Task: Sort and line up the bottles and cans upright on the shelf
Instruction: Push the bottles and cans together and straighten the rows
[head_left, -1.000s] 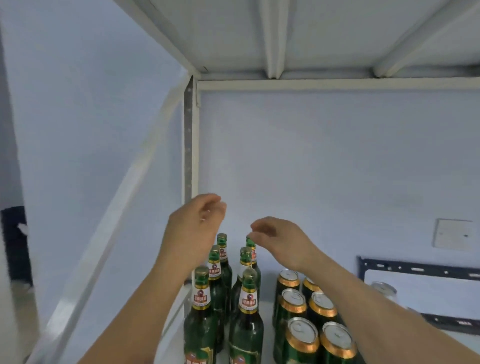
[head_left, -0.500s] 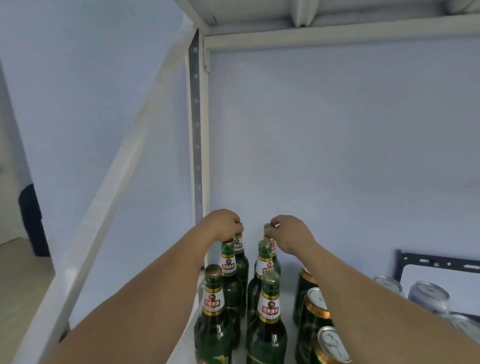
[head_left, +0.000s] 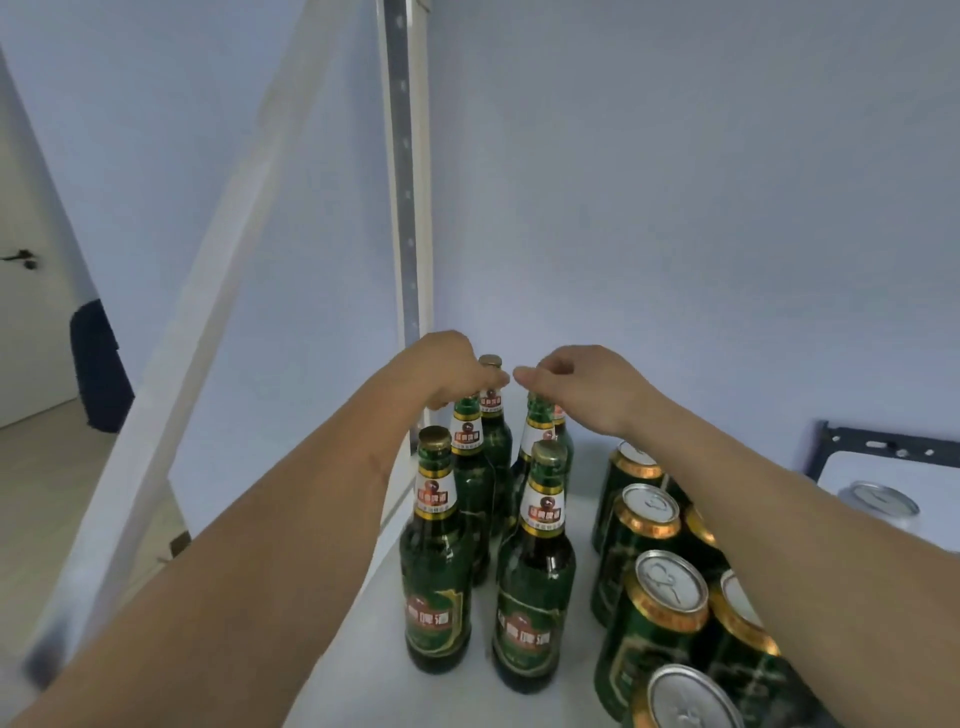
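While six green bottles (head_left: 535, 566) stood upright in two rows on the white shelf (head_left: 363, 670), the left hand (head_left: 447, 371) gripped the neck of the second bottle (head_left: 467, 457) in the left row. Over the right row, the right hand (head_left: 587, 387) hovered loosely curled, holding nothing, with the green cans (head_left: 654, 618) lined up just beside.

Green bottles (head_left: 436, 561) w/ gold caps, red-white neck labels (cans (head_left: 654, 623) green, gold-rimmed), white shelf (head_left: 363, 649).

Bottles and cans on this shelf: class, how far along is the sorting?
Done: green bottles stand upright in two rows on the left, green cans grouped at right. In hand: the left hand and right hand are at the back bottles' tops. Left: a silver can sits apart, far right.
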